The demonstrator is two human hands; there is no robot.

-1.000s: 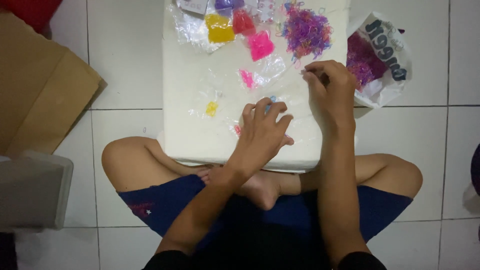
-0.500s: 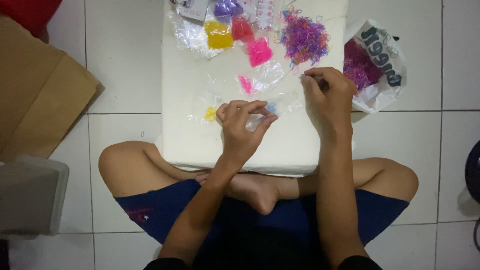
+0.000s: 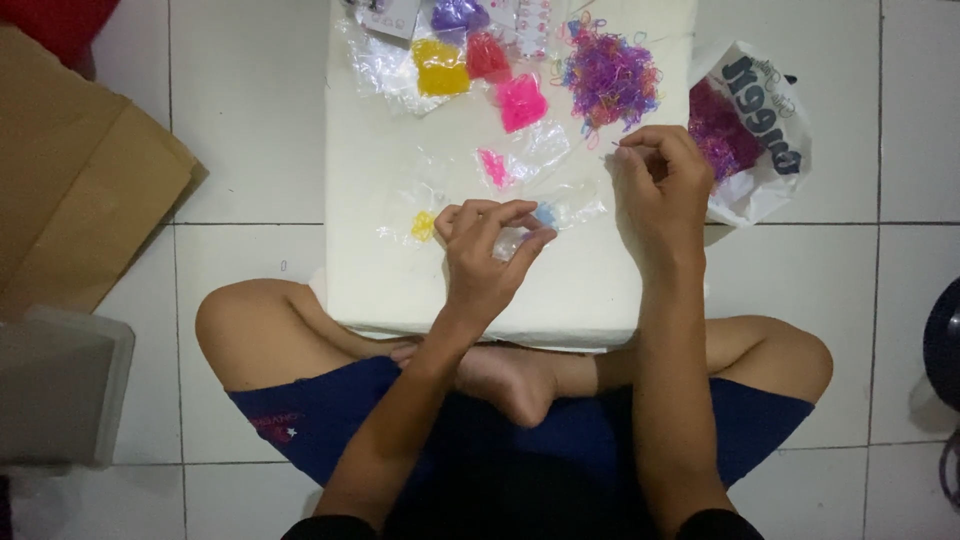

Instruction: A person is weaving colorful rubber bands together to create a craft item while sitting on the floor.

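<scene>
A person sits cross-legged on a white tiled floor with a low, pale cream rectangular board (image 3: 400, 270) resting over the shins, so the small work lies within easy reach of both arms. All places below are told from that board.

Along its far edge lie small clear plastic packets of coloured rubber loops: a yellow packet (image 3: 440, 68), a red packet (image 3: 487, 55) and a bright pink packet (image 3: 521, 102), set out side by side, apparently so each colour can be picked apart from the others. At the far right corner sits a loose heap of purple and pink tiny elastic loops (image 3: 610, 75). Just off the right edge, on the tiles, a crumpled white plastic bag (image 3: 770, 120) lies open, showing more magenta loops.

The left hand (image 3: 485, 255) hovers over the board's middle, fingers curled, thumb and forefinger pinched on a small clear plastic packet with a pale blue bit inside (image 3: 540, 218). The right hand (image 3: 660, 190) is near the right edge beside the heap, fingertips pinched together as on something very fine; whether it holds a loop I cannot tell.

To the left of the board lies flat brown cardboard (image 3: 80, 190).
</scene>
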